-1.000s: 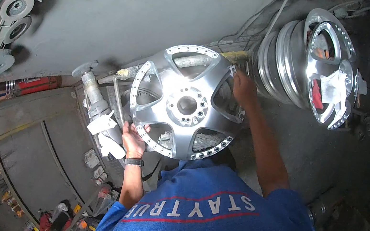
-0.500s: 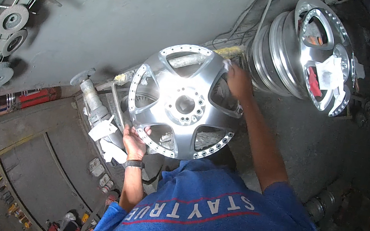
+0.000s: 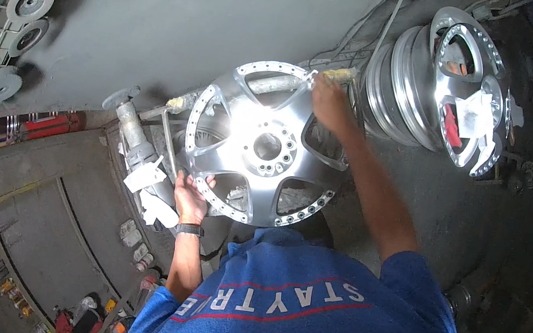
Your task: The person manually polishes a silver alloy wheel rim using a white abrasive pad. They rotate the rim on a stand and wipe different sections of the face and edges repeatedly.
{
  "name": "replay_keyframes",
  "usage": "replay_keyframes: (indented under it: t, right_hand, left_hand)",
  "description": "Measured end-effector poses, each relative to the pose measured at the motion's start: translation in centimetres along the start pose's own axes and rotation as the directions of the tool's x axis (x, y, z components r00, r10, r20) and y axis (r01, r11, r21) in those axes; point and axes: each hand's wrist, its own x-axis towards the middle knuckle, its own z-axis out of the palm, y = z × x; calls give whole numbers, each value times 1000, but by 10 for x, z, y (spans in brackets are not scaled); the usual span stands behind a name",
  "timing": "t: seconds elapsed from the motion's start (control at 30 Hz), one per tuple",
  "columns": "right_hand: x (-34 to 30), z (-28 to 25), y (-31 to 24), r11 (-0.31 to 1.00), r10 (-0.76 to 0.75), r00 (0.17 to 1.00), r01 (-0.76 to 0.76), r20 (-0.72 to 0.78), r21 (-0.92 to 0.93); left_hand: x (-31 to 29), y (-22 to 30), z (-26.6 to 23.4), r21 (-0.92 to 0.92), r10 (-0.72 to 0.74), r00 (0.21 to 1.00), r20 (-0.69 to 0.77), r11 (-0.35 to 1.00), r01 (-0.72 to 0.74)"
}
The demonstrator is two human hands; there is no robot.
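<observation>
Head view, silver wheel face (image 3: 249, 137), hands (image 3: 190, 202) (image 3: 330, 103) at lower-left and upper-right edges

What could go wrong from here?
The wheel might slip or tip: the left hand is at its lower left, the right hand up at its top right. It might also get scratched, since the metal bar appears close to its left side, though depth is unclear.
</observation>
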Motion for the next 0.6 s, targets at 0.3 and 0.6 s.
replay_keyframes:
  t: [0.3, 0.6]
  right_hand:
    - [-2, -1, 11, 983, 93, 990, -108, 109, 147]
    - [-54, -2, -32, 964, -264, 963, 262, -56, -46]
  left_hand:
    - [7, -5, -9, -17, -6, 1000, -11, 1000, 6]
    - [9, 2, -14, -43, -18, 1000, 14, 999, 19]
